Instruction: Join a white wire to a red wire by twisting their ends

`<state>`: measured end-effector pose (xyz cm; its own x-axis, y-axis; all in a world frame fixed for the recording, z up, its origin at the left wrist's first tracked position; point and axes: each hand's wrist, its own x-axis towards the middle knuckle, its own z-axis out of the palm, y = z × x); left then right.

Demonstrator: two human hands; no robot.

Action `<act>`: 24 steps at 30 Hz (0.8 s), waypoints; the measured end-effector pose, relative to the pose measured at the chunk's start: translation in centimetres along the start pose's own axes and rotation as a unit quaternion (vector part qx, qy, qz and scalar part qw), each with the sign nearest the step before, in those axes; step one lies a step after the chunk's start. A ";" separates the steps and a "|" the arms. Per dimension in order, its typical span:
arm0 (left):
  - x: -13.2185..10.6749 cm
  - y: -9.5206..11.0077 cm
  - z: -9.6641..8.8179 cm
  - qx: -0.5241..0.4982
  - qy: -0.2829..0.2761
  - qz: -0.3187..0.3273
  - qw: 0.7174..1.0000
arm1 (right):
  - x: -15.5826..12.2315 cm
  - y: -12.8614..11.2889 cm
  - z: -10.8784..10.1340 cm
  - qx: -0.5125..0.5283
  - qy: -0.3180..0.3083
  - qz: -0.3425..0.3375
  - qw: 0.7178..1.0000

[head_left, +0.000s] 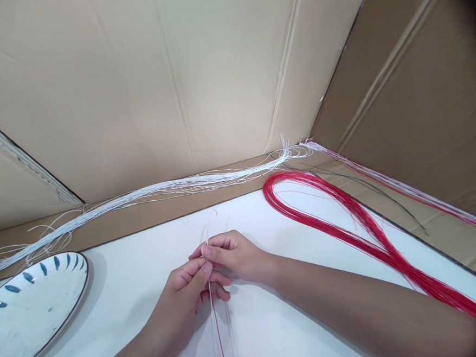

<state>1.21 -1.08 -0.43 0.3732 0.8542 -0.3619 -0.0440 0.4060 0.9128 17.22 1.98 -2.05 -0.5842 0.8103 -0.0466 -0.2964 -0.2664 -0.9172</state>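
Observation:
Low in the middle of the head view, my left hand (194, 284) pinches a thin red thread (218, 324) and a thin white thread (212, 311) between thumb and forefinger. Just above it, my right hand (227, 252) pinches the same threads near their upper part, its thumb close to my left thumb. From there a fine, pale end with a reddish tip (215, 211) sticks up past the fingers. Below my left hand both threads hang down out of the frame. Whether they are knotted or twisted between the fingertips is hidden.
A looped bundle of red thread (326, 225) lies to the right, partly behind my forearm. Along the cardboard wall (134, 88) runs a long bundle of white threads (173, 184). At left sits an oval plate (39, 317) with blue leaf marks. More white and red strands (405, 186) line the right wall.

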 end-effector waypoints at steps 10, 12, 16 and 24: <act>-1.1 1.6 0.6 0.009 0.079 0.069 0.994 | -2.3 -6.0 1.6 -0.408 0.247 -0.157 0.865; -2.0 2.8 1.0 0.010 0.090 0.100 0.991 | -4.0 -8.9 2.9 -0.579 0.264 -0.144 0.758; -4.1 4.6 4.1 -0.029 0.066 0.156 0.985 | -7.4 -12.6 6.7 -0.770 0.273 -0.059 0.574; -8.4 4.4 11.9 -0.194 0.005 0.154 0.969 | -12.2 -12.5 10.9 -0.819 0.257 -0.022 0.513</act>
<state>8.87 -10.36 8.86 0.2775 0.9567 -0.0884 -0.4980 0.2219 0.8383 19.83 -10.21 14.30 -0.2031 0.9391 0.2771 0.9771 0.2126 -0.0043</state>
